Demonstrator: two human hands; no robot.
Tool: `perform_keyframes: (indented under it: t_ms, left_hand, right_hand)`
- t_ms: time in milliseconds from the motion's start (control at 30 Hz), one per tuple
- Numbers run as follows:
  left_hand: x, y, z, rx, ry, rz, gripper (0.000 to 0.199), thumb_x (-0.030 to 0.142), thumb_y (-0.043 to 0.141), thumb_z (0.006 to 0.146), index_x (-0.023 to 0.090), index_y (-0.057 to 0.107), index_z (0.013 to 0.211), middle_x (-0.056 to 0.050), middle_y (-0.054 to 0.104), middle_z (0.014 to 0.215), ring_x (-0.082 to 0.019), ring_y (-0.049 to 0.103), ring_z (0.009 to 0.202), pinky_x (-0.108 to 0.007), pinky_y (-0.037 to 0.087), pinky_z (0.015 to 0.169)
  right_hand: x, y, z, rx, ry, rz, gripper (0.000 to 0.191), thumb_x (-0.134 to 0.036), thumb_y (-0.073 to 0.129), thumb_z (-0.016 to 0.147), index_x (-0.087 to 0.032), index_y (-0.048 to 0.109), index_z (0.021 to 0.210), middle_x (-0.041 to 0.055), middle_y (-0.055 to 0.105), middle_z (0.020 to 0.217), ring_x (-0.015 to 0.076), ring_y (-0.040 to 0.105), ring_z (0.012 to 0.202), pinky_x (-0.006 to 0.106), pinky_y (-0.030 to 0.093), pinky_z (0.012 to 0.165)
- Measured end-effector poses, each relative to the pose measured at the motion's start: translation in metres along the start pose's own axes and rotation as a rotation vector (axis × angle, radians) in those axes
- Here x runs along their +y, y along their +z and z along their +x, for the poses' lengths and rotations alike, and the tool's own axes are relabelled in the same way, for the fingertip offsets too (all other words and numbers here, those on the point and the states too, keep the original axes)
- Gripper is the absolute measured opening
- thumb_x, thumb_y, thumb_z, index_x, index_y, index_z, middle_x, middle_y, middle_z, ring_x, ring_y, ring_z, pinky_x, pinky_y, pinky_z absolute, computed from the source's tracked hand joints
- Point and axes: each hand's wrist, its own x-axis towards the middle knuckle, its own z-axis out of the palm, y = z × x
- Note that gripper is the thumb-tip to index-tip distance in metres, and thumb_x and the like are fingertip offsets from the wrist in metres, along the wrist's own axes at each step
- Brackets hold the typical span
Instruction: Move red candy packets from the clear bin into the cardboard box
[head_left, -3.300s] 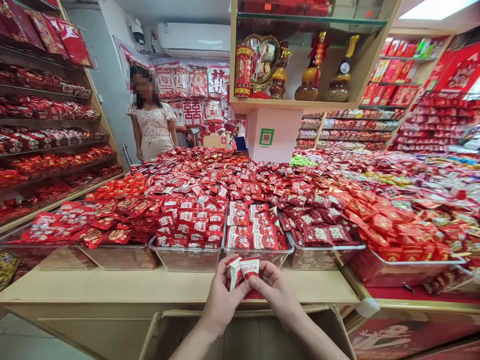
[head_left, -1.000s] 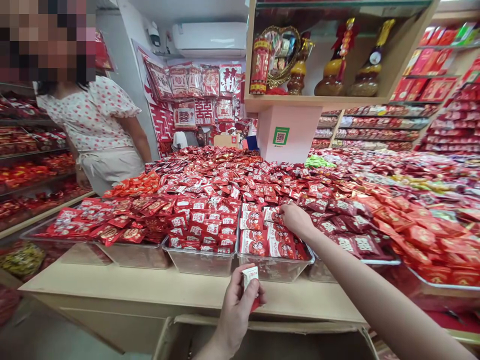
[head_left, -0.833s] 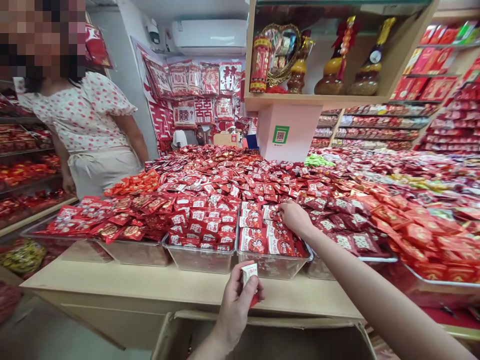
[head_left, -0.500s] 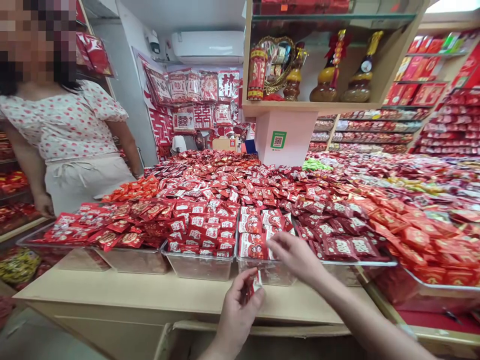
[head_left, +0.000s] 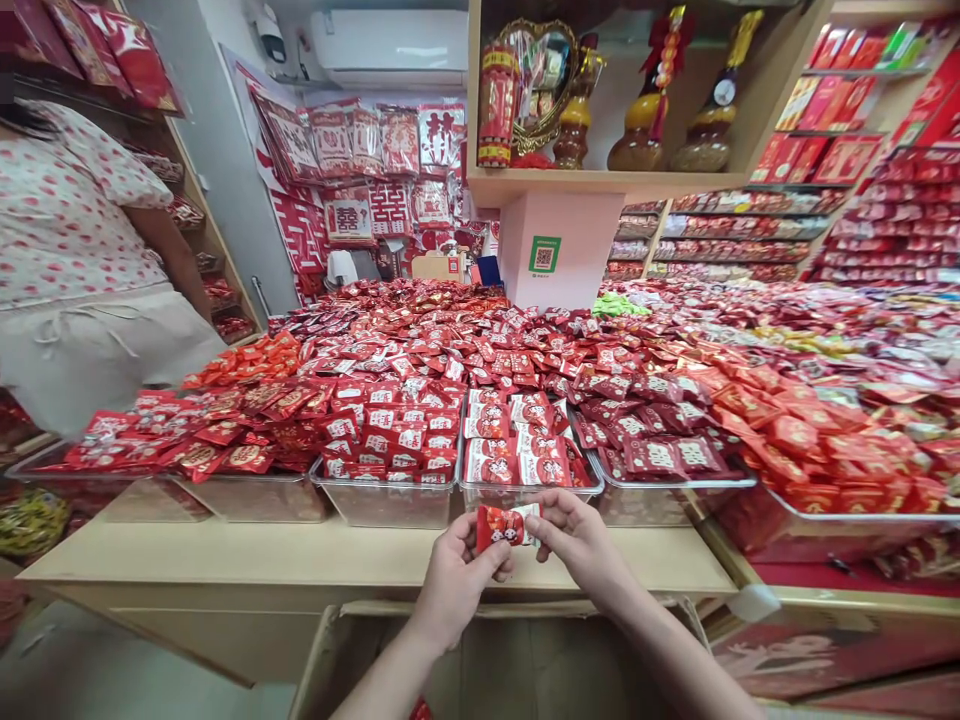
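Between both hands a small red and white candy packet (head_left: 508, 526) with cartoon figures on it is stretched out flat. My left hand (head_left: 459, 572) pinches its left end, thumb in front. The white right end sits in the pinch of my right hand (head_left: 574, 540). Just beyond the hands stands a clear plastic bin (head_left: 487, 492) of matching packets (head_left: 517, 440) laid in rows. Left of it is a bin of red packets (head_left: 397, 430) with white lettering; to its right, dark red packets (head_left: 652, 455) are heaped.
An open cardboard box (head_left: 555, 650) lies below the wooden counter edge (head_left: 247, 560). Orange-red packets (head_left: 832, 450) fill a bin at the right. A person in a dotted blouse (head_left: 75, 220) stands at the left. A shelf cabinet (head_left: 607, 180) on a pillar overhangs the heaps.
My right hand has come back from the bin to the packet and now grips its right end. The packet is turned face-on. The view has tilted down, showing more of the cardboard box.
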Motion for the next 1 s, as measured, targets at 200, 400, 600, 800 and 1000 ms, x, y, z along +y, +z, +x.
perform_keyframes:
  t_ms: [200,400,600,800,1000]
  left_hand:
    - [0.0,0.001,-0.002,0.025,0.032,0.047,0.022,0.026,0.063,0.067,0.015,0.061,0.086,-0.002,0.065,0.069,-0.013,0.057,0.063,-0.023,0.045,0.058]
    - [-0.005,0.001,-0.001,0.095,0.032,-0.069,0.021,0.026,0.065,0.065,0.014,0.065,0.083,-0.004,0.068,0.075,-0.015,0.059,0.069,-0.025,0.045,0.066]
    - [-0.002,0.002,-0.002,0.094,0.067,-0.12,0.02,0.026,0.065,0.065,0.015,0.063,0.082,-0.005,0.066,0.078,-0.017,0.058,0.075,-0.029,0.045,0.072]
    - [-0.001,0.003,-0.002,0.002,0.052,0.018,0.019,0.027,0.064,0.066,0.015,0.062,0.08,-0.001,0.061,0.068,-0.011,0.052,0.056,-0.02,0.041,0.051]
    - [-0.002,0.005,-0.002,0.12,0.094,-0.051,0.016,0.028,0.064,0.066,0.015,0.062,0.075,0.0,0.062,0.065,-0.012,0.053,0.058,-0.021,0.043,0.054]
  right_hand:
    - [0.002,0.001,-0.007,-0.056,0.01,-0.105,0.025,-0.038,0.059,0.069,-0.017,0.052,0.082,-0.0004,0.057,0.064,0.0102,0.05,0.056,0.02,0.039,0.044]
    - [0.001,0.006,-0.01,0.022,-0.053,-0.108,0.022,-0.039,0.057,0.07,-0.017,0.055,0.076,0.0008,0.057,0.065,0.0105,0.05,0.057,0.022,0.042,0.049]
    - [0.012,0.014,-0.01,-0.042,-0.009,-0.059,0.025,-0.04,0.058,0.069,-0.018,0.05,0.077,0.0003,0.053,0.069,0.0123,0.051,0.062,0.022,0.043,0.048]
    - [0.007,0.009,-0.011,-0.092,-0.024,-0.13,0.024,-0.038,0.061,0.068,-0.017,0.049,0.07,0.0004,0.055,0.065,0.0129,0.052,0.064,0.026,0.043,0.06]
    - [0.01,0.02,-0.015,-0.075,-0.011,-0.009,0.028,-0.039,0.063,0.065,-0.019,0.046,0.076,0.0003,0.055,0.072,0.0132,0.053,0.067,0.027,0.045,0.062]
